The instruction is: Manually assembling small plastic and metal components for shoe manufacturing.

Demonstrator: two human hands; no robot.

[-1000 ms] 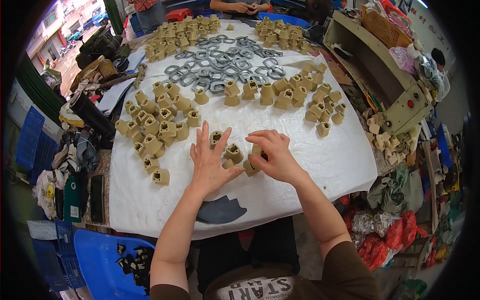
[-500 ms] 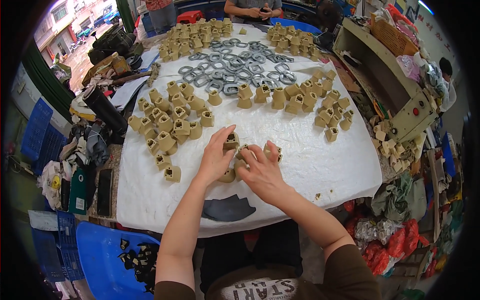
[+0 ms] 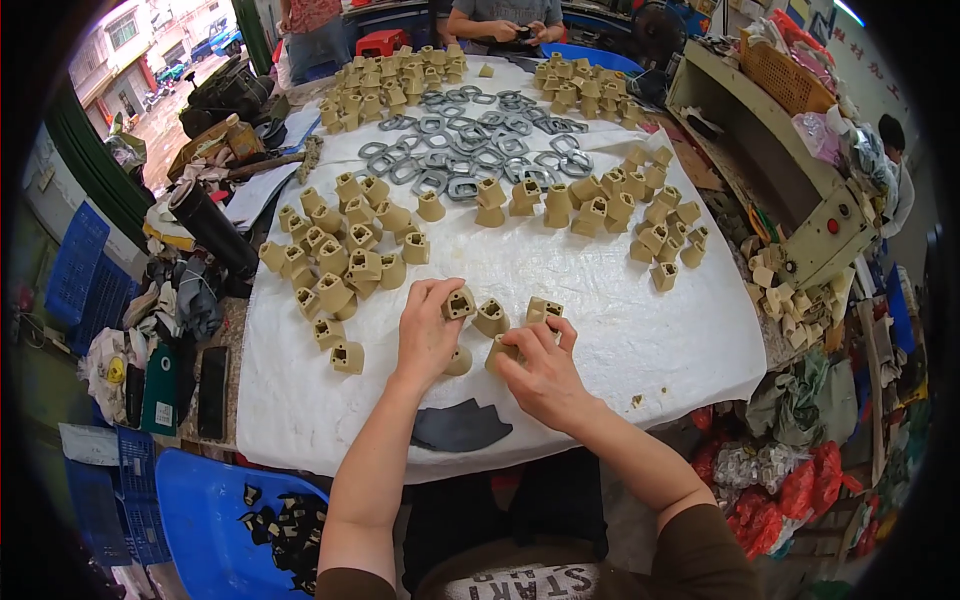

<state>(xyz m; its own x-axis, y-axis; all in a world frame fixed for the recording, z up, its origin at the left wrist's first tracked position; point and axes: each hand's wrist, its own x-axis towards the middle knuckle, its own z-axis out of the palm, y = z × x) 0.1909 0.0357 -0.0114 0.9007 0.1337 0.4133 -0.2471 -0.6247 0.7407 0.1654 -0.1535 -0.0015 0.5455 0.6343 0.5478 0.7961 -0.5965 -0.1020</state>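
Observation:
My left hand (image 3: 422, 335) is closed around a tan hollow block (image 3: 460, 303), whose square opening faces up. Just below it, another tan block (image 3: 458, 362) stands partly hidden beside my left hand. My right hand (image 3: 545, 372) has its fingers bent onto a tan block (image 3: 499, 352), mostly covered by the fingertips. Between and beyond the hands stand a free tan block (image 3: 491, 318) and one more block (image 3: 544, 309) just past my right fingers. A dark grey curved sheet (image 3: 462, 426) lies on the white cloth (image 3: 600, 400) near my body.
Tan blocks cluster at the left (image 3: 345, 235), right and far side of the table. Grey metal rings (image 3: 470, 140) lie heaped in the middle. A blue tub (image 3: 185, 500) with black pieces stands lower left. A person's hands (image 3: 525, 32) show across the table.
My left hand has tightened around a tan block. My right hand has shifted slightly right and down, with its fingers on a block, uncovering the block between the hands.

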